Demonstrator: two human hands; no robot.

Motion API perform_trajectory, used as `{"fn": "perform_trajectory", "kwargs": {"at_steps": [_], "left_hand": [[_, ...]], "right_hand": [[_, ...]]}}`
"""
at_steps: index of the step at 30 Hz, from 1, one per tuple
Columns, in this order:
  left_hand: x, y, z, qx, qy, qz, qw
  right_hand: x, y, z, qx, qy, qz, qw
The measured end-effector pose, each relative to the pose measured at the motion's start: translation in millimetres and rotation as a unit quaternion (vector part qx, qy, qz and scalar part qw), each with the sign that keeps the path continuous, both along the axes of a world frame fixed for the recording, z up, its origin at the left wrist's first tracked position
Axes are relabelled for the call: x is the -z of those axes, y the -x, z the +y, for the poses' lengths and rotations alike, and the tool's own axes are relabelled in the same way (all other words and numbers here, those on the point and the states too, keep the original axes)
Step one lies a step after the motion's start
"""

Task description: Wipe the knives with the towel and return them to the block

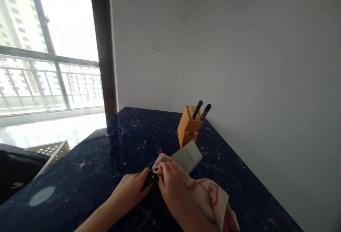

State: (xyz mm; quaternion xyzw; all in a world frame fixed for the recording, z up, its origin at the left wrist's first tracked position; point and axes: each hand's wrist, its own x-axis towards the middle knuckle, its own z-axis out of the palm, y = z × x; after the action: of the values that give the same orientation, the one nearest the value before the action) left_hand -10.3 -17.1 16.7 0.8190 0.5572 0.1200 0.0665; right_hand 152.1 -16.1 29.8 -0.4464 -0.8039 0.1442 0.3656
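Observation:
A cleaver with a broad grey blade (188,156) points away to the right, its dark riveted handle (149,179) in the grip of my left hand (132,189). My right hand (173,186) is closed on a white cloth with red markings (204,193), pressing a fold of it against the cleaver near where blade and handle meet. The rest of the cloth trails down to the right beside my right forearm. Cloth and fingers hide the blade's near end. Just behind the blade tip stands a wooden knife block (186,127).
Two dark-handled knives (197,109) stick out of the block. A small red object (160,151) shows behind the cloth. The dark blue marbled table (130,132) bears a pale round patch (42,195) at left. A chair with dark fabric (21,168) stands by its left edge; a wall (253,83) runs along the right.

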Motion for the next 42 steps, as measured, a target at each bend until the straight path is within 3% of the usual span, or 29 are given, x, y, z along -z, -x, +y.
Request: {"fn": "perform_trajectory", "kwargs": {"at_steps": [8, 16, 25, 31, 34, 42], "left_hand": [[4.2, 5.3, 3.9, -0.007, 0.013, -0.005, 1.0], [1.9, 4.9, 3.9, -0.027, 0.032, -0.022, 0.999], [2.1, 7.1, 5.2, -0.025, 0.056, -0.049, 0.997], [1.3, 8.1, 5.4, -0.024, 0.062, -0.056, 0.996], [2.8, 8.5, 6.0, -0.019, 0.061, -0.061, 0.996], [2.9, 8.7, 3.1, -0.017, 0.049, -0.04, 0.998]], "right_hand": [[3.1, -15.3, -2.7, -0.009, 0.068, -0.056, 0.996], [3.8, -29.1, -11.1, -0.069, 0.1, -0.122, 0.985], [0.6, -56.0, 24.6, 0.059, 0.053, -0.061, 0.995], [2.7, -89.3, 56.7, 0.077, 0.057, 0.062, 0.993], [5.4, -102.3, 65.4, 0.13, 0.053, 0.097, 0.985], [3.8, -91.6, 53.7, 0.184, 0.118, -0.013, 0.976]]}}
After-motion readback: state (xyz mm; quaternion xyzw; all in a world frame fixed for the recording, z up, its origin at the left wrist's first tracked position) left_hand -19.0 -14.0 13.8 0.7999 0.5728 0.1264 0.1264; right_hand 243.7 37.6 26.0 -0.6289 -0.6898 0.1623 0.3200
